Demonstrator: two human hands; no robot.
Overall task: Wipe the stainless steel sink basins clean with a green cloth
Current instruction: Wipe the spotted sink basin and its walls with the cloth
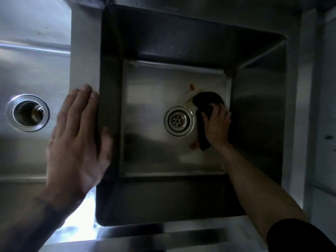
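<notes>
Here the right hand [217, 122] grips the cloth [205, 106] just right of the drain [179, 120]; left hand [78, 135] flat, fingers straight, on the rim [85, 51].

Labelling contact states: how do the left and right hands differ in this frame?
Left hand lies flat, fingers straight, on the divider between basins; right hand is down in the right basin, fingers curled round the dark cloth. Left hand holds nothing; right hand presses the cloth to the basin floor beside the drain. Both are bare.
</notes>
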